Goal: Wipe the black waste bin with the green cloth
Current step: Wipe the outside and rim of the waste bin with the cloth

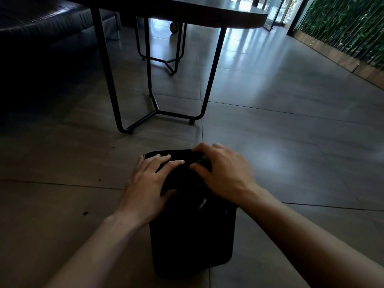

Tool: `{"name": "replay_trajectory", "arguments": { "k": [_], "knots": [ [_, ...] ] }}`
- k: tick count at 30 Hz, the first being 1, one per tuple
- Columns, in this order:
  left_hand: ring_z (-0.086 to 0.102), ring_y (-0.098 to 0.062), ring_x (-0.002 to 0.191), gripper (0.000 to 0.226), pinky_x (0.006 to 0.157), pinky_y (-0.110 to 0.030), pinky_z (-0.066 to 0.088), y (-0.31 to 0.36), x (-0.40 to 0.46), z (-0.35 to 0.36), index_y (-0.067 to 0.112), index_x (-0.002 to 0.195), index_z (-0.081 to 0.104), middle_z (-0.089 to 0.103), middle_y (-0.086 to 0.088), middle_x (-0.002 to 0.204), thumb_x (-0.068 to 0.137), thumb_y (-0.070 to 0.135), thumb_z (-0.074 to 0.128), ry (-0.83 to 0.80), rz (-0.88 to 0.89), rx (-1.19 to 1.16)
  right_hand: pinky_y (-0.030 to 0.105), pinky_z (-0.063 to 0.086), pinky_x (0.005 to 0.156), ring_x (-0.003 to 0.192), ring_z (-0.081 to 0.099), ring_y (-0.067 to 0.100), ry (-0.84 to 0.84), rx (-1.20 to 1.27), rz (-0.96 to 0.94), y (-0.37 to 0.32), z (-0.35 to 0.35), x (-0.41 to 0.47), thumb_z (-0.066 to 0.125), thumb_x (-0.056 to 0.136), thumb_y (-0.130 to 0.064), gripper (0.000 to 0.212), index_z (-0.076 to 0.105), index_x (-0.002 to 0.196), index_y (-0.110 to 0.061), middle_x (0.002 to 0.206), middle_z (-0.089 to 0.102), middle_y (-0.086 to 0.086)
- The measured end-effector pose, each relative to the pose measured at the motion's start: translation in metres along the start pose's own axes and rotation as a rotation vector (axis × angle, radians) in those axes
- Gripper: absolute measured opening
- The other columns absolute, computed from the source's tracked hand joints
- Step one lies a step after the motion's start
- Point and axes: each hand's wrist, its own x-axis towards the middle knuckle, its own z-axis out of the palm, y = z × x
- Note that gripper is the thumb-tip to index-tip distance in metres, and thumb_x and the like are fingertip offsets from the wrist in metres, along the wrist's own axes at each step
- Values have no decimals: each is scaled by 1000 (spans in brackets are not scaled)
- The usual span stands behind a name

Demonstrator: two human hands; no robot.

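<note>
The black waste bin (191,242) stands on the tiled floor right in front of me, low in the head view. My left hand (147,183) rests on its top with the fingers straight and spread, the thumb down the near side. My right hand (226,173) sits on the top's right edge with curled fingers. It grips a small dark bunched thing, which seems to be the cloth (205,160); the dim light hides its colour. Most of the bin's top lies under my hands.
A round dark table (207,15) on thin black metal legs (214,71) stands just beyond the bin. A black sofa (41,23) fills the far left. A green plant wall (342,28) runs along the right. Small crumbs lie on the floor (291,142) to the left.
</note>
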Motion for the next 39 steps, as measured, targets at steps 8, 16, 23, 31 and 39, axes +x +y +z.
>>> {"name": "replay_trajectory", "arguments": {
  "k": [8, 16, 23, 31, 39],
  "knots": [
    [21, -17, 153, 70, 127, -44, 2, -7, 12, -5, 28, 144, 50, 43, 10, 155, 82, 11, 75, -58, 35, -185, 35, 50, 88, 112, 46, 15, 323, 212, -105, 22, 39, -30, 60, 93, -41, 32, 52, 115, -21, 118, 54, 1],
    [12, -8, 154, 83, 127, -48, 0, -13, 16, -9, 42, 143, 46, 41, 18, 154, 79, -2, 73, -106, 32, -253, 60, 39, 114, 146, 37, 39, 99, -331, -656, 41, 152, -130, 56, 96, -28, 45, 52, 141, -24, 154, 42, 9],
    [12, -7, 154, 87, 127, -52, 0, -18, 14, -6, 48, 142, 43, 42, 23, 152, 79, -2, 75, -122, 55, -275, 54, 40, 114, 139, 46, 39, 233, -290, -516, 66, 113, -108, 52, 98, -21, 36, 62, 132, -25, 146, 54, 11],
    [8, -4, 154, 94, 127, -53, 2, -26, 17, -5, 53, 143, 39, 37, 27, 154, 77, -6, 73, -149, 63, -267, 65, 25, 118, 150, 25, 45, 296, -148, -425, 29, 124, -72, 63, 93, -36, 42, 57, 135, -36, 155, 39, 12],
    [5, 1, 153, 91, 128, -46, -1, -25, 13, -7, 50, 142, 41, 35, 28, 155, 77, -6, 73, -151, 64, -280, 59, 36, 116, 150, 31, 39, 32, -384, -795, 84, 152, -150, 61, 100, -22, 16, 61, 115, -29, 148, 52, 7]
  ]
}}
